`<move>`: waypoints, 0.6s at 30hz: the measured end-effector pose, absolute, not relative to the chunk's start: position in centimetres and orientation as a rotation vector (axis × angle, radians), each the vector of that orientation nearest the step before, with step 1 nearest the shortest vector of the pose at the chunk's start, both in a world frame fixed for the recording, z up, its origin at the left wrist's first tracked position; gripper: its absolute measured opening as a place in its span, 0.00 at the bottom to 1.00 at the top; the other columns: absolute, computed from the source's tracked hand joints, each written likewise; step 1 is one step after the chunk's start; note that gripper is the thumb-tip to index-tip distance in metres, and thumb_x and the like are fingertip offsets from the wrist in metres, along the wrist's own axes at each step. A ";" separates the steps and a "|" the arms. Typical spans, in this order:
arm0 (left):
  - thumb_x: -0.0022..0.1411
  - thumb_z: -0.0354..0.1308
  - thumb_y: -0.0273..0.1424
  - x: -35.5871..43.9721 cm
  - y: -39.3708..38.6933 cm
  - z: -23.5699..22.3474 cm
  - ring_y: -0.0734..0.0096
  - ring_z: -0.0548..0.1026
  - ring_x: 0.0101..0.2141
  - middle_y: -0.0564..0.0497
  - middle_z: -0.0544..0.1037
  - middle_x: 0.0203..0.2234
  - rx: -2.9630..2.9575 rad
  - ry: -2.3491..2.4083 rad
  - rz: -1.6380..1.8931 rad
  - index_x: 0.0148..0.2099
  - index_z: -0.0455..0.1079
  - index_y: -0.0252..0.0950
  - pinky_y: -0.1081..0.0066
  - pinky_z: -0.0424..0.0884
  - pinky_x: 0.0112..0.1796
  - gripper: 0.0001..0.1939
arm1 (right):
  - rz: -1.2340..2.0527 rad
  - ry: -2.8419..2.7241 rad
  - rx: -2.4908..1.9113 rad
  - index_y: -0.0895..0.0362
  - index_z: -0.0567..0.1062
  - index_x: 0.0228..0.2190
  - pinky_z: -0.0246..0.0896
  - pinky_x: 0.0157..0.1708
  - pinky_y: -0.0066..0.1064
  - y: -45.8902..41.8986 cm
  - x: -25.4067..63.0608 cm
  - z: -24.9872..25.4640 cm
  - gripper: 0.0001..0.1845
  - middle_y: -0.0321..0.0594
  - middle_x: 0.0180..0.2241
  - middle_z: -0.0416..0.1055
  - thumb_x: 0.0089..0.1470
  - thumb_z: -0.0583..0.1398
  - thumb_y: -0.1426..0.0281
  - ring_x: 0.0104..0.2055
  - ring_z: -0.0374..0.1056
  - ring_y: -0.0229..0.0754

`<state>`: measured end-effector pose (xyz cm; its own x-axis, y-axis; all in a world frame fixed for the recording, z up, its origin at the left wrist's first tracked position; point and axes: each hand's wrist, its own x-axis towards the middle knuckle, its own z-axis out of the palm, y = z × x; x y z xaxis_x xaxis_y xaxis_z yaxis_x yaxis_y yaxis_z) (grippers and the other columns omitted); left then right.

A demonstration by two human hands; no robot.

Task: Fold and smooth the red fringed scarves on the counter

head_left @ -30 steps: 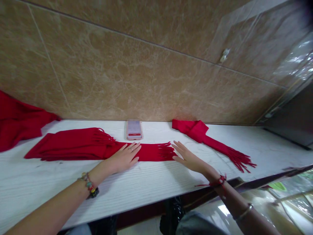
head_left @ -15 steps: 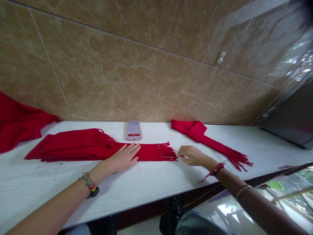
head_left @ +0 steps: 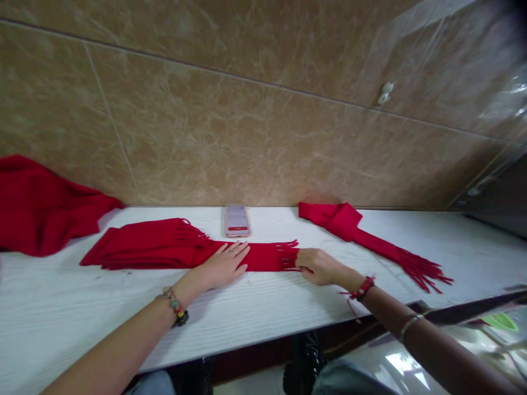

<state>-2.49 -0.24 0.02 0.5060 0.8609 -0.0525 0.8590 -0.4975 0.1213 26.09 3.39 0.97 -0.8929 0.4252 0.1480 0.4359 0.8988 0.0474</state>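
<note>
Red scarf [head_left: 263, 257]: right hand [head_left: 317, 266] now on fringe [head_left: 289, 256], earlier just beside.

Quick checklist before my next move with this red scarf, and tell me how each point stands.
1. Left hand flat on the red scarf: ok.
2. Right hand at the fringe: ok.
3. Right hand's hold on the strands: cannot tell; its curled fingers hide it.
4. Phone apart from the red scarf: ok.
5. Scarf on the right apart from the right hand: ok.
6. That scarf laid out flat: not ok; it's folded over itself.
</note>
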 end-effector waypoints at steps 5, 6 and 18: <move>0.63 0.37 0.38 -2.4 -0.7 0.1 0.64 0.44 0.60 0.42 0.46 0.61 2.620 1.517 0.001 0.62 0.45 0.30 0.61 0.43 0.56 0.28 | -0.256 -2.993 -0.874 0.57 0.67 0.19 0.51 0.27 0.29 3.9 31.1 1.7 0.11 0.40 0.22 0.66 0.44 0.49 0.80 0.26 0.61 0.38; 0.63 0.37 0.38 -2.4 -0.8 0.0 0.64 0.44 0.60 0.42 0.46 0.61 2.626 1.515 0.003 0.62 0.45 0.30 0.61 0.44 0.56 0.27 | -0.267 -2.984 -0.922 0.57 0.67 0.18 0.51 0.26 0.29 4.0 31.4 2.1 0.11 0.40 0.21 0.66 0.44 0.49 0.80 0.25 0.60 0.38; 0.61 0.39 0.41 -14.5 -2.6 6.5 0.66 0.56 0.56 0.45 0.60 0.56 2.536 1.891 0.592 0.56 0.58 0.34 0.66 0.52 0.54 0.26 | 0.336 -2.545 -0.846 0.60 0.74 0.34 0.61 0.37 0.28 4.8 11.7 4.3 0.12 0.44 0.36 0.73 0.49 0.52 0.76 0.36 0.68 0.39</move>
<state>-14.47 -2.57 6.47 0.2431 0.9105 0.3346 0.9386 -0.3078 0.1555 11.72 4.81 4.28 -0.7186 0.6143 0.3262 0.5086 0.7840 -0.3559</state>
